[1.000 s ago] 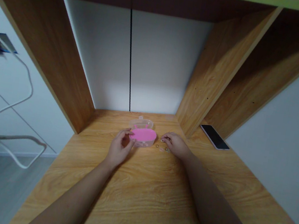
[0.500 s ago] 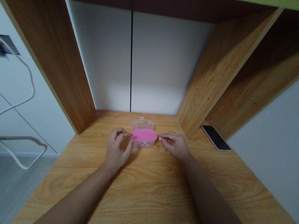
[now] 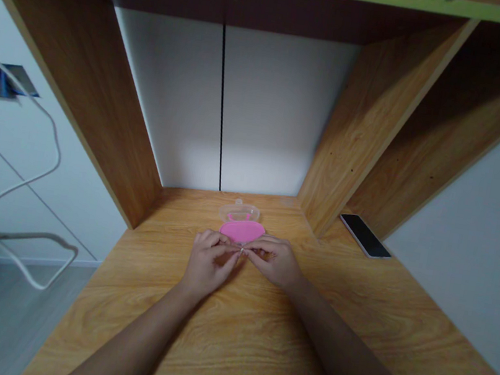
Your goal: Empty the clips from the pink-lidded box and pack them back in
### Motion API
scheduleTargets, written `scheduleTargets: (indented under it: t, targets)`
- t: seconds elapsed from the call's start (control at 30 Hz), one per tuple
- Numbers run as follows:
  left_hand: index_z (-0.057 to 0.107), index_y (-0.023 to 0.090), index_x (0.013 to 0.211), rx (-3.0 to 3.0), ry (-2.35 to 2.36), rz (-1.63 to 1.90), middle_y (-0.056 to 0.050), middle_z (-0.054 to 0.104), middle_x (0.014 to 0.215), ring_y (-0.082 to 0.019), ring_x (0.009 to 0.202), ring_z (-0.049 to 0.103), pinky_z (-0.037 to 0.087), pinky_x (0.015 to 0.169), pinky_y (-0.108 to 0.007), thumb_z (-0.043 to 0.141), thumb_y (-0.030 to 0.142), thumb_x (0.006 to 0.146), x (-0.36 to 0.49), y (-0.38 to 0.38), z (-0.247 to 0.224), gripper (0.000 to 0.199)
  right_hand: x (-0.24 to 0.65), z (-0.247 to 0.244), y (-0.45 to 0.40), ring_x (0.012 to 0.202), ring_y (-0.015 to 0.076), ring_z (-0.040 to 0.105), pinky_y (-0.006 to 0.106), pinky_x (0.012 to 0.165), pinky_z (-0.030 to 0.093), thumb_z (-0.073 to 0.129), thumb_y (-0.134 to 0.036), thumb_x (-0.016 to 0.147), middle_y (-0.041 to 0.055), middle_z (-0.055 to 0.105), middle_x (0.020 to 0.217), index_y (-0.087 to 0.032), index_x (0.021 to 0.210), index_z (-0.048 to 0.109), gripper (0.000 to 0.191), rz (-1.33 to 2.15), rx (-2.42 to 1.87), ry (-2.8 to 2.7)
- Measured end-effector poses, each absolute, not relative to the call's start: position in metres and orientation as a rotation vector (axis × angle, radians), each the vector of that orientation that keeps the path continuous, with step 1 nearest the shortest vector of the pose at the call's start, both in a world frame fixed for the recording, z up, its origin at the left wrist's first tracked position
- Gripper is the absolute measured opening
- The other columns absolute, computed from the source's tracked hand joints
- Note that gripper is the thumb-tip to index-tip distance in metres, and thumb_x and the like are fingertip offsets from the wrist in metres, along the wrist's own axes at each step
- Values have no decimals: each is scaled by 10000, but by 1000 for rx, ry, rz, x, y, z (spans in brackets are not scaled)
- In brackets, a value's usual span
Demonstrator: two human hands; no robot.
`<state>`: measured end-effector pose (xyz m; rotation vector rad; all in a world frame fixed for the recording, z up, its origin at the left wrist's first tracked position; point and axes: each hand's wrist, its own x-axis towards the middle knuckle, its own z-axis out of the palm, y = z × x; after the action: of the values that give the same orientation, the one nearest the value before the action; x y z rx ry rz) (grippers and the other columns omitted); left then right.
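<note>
Clock positions are read around the pink oval top (image 3: pixel 242 230), with twelve toward the back panel (image 3: pixel 265 114). At eight, the left hand (image 3: pixel 207 266) narrows to a pinch, its thumb and fingertips meeting around a small pale piece (image 3: pixel 242 249). That piece sits at six, just in front of the pink top; its shape is too small to tell. It looks very light, and I would expect it to slip or spring away if squeezed off centre, so opposite rims, taken with the pads, seem the best hold. Whether it is stiff or stretchy I cannot tell. The pink top looks thin and smooth, best taken by its side rims. At twelve behind it, the clear oval lid (image 3: pixel 240 213) looks like light, slick plastic that could crack if bent; its small tab offers a hold. At four, the right hand (image 3: pixel 279 262) is also drawn narrow, fingertips on the same pale piece.

For edges, the left upright board (image 3: pixel 83 106) closes the side at ten, and the worktop (image 3: pixel 217 345) drops off at eight. Its widest stretch for moving runs toward six, between the forearms, down to the front edge. The divider board (image 3: pixel 356 134) limits reach at two, and near three lies a phone (image 3: pixel 365 236), with a white wall (image 3: pixel 471 245) beyond.
</note>
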<state>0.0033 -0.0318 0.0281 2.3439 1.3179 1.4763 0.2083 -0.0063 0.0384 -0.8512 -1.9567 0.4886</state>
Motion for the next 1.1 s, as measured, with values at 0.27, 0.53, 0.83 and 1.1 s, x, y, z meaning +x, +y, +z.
scheduleTargets:
  t: [0.27, 0.53, 0.83, 1.1]
  targets:
    - [718, 257, 864, 2283, 1333, 1429, -48, 709, 927, -245, 937, 600, 408, 829, -408, 677, 304, 874, 6, -32, 29, 63, 208, 40, -8, 650, 154, 643, 269, 611, 514, 729, -305, 829, 30, 745, 773, -227, 859, 776, 96, 656, -928, -1908]
    - [709, 251, 833, 2260, 1434, 1479, -29, 739, 881, -241, 879, 610, 388, 824, -411, 682, 278, 864, 0, -29, 27, 49, 204, 31, 3, 567, 142, 652, 243, 531, 510, 849, -457, 652, 50, 736, 685, -160, 783, 742, 343, 1207, -1070, -1524]
    - [708, 251, 785, 2260, 1493, 1444, -32, 712, 827, -244, 852, 585, 373, 795, -401, 699, 267, 827, 0, -27, 24, 46, 206, 35, 2, 393, 77, 526, 183, 366, 362, 817, -470, 674, 13, 680, 597, -146, 733, 701, 350, 1291, -1177, -1512]
    - [704, 238, 784, 2263, 1517, 1392, -26, 709, 845, -227, 873, 588, 390, 818, -390, 692, 261, 830, 2, -29, 26, 53, 203, 33, 1, 398, 74, 529, 193, 376, 406, 815, -449, 653, 22, 699, 650, -135, 739, 702, 345, 1304, -1184, -1497]
